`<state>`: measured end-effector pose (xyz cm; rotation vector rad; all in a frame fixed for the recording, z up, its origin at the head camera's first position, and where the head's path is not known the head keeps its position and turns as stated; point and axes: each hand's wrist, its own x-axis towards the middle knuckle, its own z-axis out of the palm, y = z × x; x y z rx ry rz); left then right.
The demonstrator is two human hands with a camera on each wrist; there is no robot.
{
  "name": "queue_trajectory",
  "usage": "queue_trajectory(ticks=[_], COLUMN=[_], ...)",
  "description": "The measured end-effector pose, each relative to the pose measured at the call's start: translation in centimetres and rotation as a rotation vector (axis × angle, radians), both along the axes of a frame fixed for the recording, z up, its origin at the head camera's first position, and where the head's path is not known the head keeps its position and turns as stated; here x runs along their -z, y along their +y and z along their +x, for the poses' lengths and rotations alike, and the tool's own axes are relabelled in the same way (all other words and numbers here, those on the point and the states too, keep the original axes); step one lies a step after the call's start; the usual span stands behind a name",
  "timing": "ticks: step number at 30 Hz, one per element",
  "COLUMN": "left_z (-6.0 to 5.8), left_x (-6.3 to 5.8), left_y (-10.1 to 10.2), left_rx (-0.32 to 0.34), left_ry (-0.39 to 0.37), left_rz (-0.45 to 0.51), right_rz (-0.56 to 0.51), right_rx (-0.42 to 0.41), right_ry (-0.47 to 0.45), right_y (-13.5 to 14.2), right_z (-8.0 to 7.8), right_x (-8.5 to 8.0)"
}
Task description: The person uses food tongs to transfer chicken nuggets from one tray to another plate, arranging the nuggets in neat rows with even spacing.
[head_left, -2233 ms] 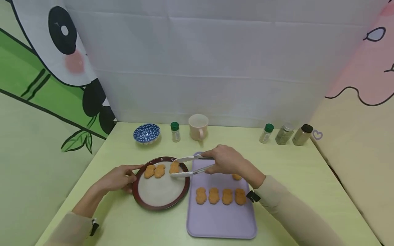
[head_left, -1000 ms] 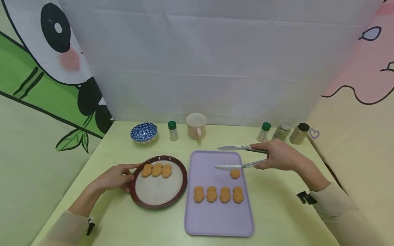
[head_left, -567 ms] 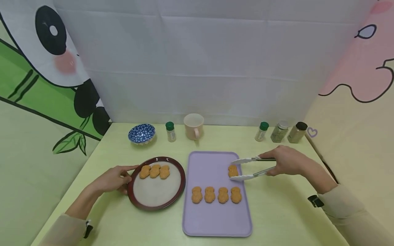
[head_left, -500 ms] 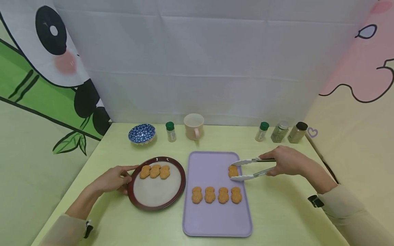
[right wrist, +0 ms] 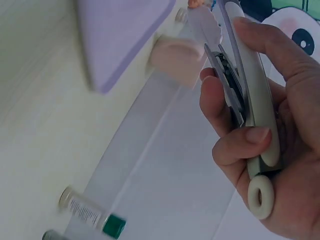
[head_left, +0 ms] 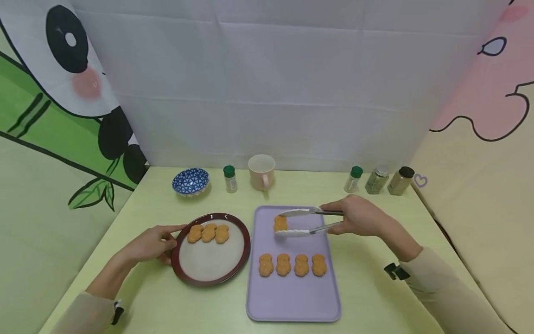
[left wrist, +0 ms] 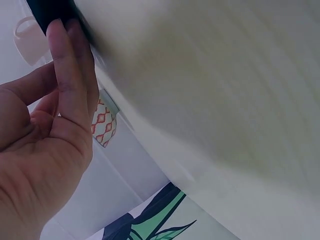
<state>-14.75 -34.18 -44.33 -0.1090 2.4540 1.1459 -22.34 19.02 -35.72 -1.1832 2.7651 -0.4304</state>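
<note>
Since half a second ago the right hand [head_left: 354, 217] has swung the tongs [head_left: 306, 221] from the right edge of the tray [head_left: 292, 297] toward its far left corner, and the nugget [head_left: 280, 223] that lay on the tray then now sits clamped between the tong tips, lifted above the purple surface. Its fingers are curled round the tong arms and squeeze them near closed; the right wrist view shows thumb and fingers [right wrist: 235, 145] wrapped on the handle. The left hand [head_left: 152, 242] rests at the near left rim of the plate [head_left: 208, 278], fingers fairly straight and touching its edge rather than gripping it, much as before; the left wrist view shows extended fingers [left wrist: 70, 75] against a dark rim. Three nuggets [head_left: 208, 233] lie in a row along the far side of the plate, touching one another. Four nuggets [head_left: 292, 265] remain in a row across the middle of the tray. As a judgement, the transfer looks about halfway through: three are plated, one is in the air between tray and plate, and four are left to carry over. Along the far edge of the table [head_left: 167, 306] stand a blue bowl [head_left: 190, 181], a green-capped jar [head_left: 228, 178] and a mug [head_left: 261, 172], with three more jars [head_left: 377, 180] toward the far right corner.
</note>
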Motion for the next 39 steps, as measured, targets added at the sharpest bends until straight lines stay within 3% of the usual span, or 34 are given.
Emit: queue_trajectory(ticks=[7,15,28,34,39], left_z=[0.2,0.1,0.2,0.1,0.0], left_x=[0.0,0.1,0.1,0.4,0.2], left_y=[-0.1,0.0,0.1,0.0,-0.1], left_rx=[0.002,0.025,0.006,0.017,0.025], left_ry=[0.008,0.028,0.018,0.017,0.031], left_rz=[0.006,0.002,-0.002,0.0,-0.007], right_rz=[0.061,0.114,0.123,0.046,0.033], right_rx=[-0.056,-0.085,-0.078,-0.036,-0.055], right_ry=[0.083,0.132,0.128,0.119,0.061], right_y=[-8.4,-11.8,-12.2,-9.4,-6.3], right_z=[-0.1,0.0,0.3,1.1,2.7], right_x=[0.1,1.6,1.8,0.8,-0.1])
